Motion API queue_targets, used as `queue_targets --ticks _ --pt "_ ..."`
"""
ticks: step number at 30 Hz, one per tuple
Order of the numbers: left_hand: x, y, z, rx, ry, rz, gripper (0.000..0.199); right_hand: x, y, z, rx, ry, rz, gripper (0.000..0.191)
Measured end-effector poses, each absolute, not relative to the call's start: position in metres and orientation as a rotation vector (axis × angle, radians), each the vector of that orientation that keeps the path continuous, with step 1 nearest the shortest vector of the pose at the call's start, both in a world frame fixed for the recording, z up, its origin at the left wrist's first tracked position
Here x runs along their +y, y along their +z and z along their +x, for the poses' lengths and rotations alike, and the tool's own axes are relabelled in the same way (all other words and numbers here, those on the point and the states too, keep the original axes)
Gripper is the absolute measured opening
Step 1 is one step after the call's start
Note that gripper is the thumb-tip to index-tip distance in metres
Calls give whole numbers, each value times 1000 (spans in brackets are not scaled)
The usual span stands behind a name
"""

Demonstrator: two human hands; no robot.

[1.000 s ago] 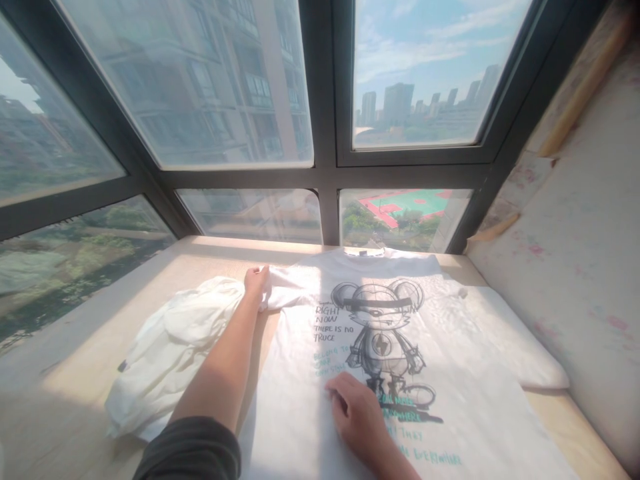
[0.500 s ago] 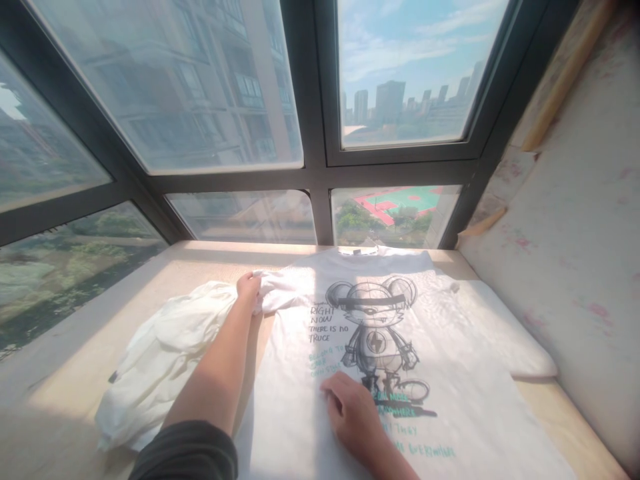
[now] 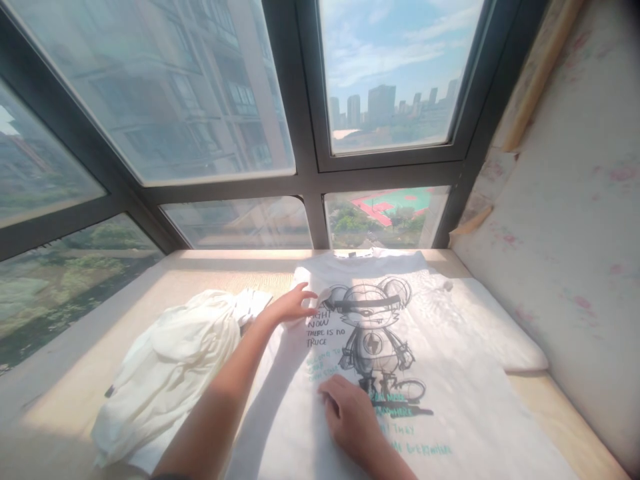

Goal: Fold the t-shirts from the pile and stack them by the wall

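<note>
A white T-shirt (image 3: 280,427) with a sketched bear print and black and green lettering lies spread, its collar toward the window. My left hand (image 3: 295,303) is over its left shoulder, thumb and fingers apart, with a small pale bit of cloth at the fingertips. On the left, the sleeve no longer sticks out; it looks turned in by the hand, which partly hides it. My right hand (image 3: 350,413) rests on the lower front beside the print, fingers curled, with no cloth visibly gathered in them.
A crumpled white garment (image 3: 170,360) lies on the pale wooden surface (image 3: 215,267) at left. Something white and folded (image 3: 520,343) sticks out from under the shirt at right. Dark window frames (image 3: 305,187) stand behind, and a flowered wall (image 3: 560,267) bounds the right side.
My left hand has moved right, from gripping the outstretched left sleeve to over the shirt's shoulder, and its fingers have parted. The sleeve has come inward. My right hand stays put.
</note>
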State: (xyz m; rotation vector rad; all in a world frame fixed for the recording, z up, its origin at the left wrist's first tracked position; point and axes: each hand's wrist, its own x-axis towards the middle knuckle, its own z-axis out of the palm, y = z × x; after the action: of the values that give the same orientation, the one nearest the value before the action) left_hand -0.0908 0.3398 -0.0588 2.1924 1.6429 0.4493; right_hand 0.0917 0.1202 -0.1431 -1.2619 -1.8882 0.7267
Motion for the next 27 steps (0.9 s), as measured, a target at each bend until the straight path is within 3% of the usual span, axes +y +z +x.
queue_targets --ticks 3,8,12,20,27 --pt "320 -72 -84 1674 373 2254 38 120 -142 91 -1903 719 -1268 30" --pt "288 -108 -81 1943 399 2283 56 121 -142 91 -1906 712 -1278 30" --pt "269 -133 -79 2046 350 2293 59 121 -145 91 -1896 706 -1265 31" --pt "237 -138 -99 2195 373 2241 65 122 -148 92 -1905 700 -1251 29" --pt "203 -138 -142 2144 400 2280 59 124 -154 93 -1886 672 -1224 29"
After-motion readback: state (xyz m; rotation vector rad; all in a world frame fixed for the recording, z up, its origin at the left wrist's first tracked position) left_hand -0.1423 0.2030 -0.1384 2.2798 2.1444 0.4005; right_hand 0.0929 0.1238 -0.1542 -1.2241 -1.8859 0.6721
